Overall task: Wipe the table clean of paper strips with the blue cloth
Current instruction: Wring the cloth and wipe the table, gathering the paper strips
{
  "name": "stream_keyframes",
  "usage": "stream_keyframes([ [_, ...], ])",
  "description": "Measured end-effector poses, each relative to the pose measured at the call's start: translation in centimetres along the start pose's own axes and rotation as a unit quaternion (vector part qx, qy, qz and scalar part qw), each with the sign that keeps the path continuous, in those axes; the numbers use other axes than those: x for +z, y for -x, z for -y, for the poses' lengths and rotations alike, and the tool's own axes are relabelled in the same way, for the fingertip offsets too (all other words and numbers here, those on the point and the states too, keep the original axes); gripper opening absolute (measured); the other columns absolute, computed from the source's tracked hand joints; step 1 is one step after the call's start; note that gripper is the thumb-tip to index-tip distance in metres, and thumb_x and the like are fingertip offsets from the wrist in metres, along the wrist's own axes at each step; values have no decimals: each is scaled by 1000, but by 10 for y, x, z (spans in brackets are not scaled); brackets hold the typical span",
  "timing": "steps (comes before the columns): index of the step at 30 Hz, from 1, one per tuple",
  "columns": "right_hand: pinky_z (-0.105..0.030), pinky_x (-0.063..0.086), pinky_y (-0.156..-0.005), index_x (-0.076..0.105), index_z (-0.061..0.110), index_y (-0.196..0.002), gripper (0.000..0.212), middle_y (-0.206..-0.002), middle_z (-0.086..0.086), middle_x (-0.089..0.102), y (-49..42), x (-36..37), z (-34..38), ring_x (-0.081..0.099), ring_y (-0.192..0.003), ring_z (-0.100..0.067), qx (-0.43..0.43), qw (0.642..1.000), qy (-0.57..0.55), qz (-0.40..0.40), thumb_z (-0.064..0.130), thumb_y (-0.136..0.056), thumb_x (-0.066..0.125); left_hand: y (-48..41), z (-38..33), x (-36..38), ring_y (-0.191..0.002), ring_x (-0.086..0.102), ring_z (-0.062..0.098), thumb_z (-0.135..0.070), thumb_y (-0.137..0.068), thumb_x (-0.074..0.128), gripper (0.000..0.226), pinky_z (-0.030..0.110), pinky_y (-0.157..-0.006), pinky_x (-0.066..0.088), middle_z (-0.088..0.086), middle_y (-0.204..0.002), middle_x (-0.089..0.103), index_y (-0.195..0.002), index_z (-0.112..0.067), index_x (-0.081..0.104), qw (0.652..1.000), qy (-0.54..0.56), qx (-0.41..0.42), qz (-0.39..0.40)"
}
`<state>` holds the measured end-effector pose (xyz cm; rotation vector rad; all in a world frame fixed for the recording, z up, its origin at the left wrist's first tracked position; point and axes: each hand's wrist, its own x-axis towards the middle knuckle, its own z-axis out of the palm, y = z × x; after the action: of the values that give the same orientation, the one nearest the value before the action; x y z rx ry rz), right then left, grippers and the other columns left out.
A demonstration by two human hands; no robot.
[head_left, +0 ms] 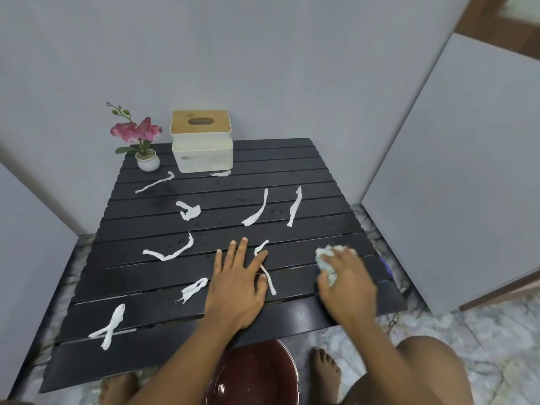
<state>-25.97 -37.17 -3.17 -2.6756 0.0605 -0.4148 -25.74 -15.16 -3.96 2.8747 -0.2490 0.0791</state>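
A low black slatted table carries several white paper strips, among them one at mid left and one near the front left corner. My left hand lies flat on the table with fingers spread, its fingertips touching a strip. My right hand is closed over a crumpled pale blue cloth pressed on the table near the right edge. Small water drops dot the slats.
A white tissue box with a wooden lid and a small potted pink orchid stand at the table's back. A dark red bucket sits on the floor under the front edge, between my bare feet. Grey walls close in behind and to the right.
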Motion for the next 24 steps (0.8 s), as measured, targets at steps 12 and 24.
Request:
stream_keyframes([
  [12, -30, 40, -96, 68, 30, -113, 38, -125, 5, 61, -12, -25, -34, 47, -125, -15, 49, 998, -19, 23, 14, -80, 63, 1, 1, -1, -147, 6, 26, -42, -94, 27, 53, 46, -119, 0, 8, -161, 11, -146, -38, 27, 1000, 9, 5, 4],
  [24, -26, 35, -108, 69, 31, -110, 35, -122, 10, 64, 30, 16, 54, 49, -125, -12, -145, 984, -86, 65, 27, -78, 55, -2, 3, 3, -148, 3, 26, -42, -96, 28, 53, 46, -118, -2, 8, -161, 7, -148, -37, 23, 1000, 1, 9, 17],
])
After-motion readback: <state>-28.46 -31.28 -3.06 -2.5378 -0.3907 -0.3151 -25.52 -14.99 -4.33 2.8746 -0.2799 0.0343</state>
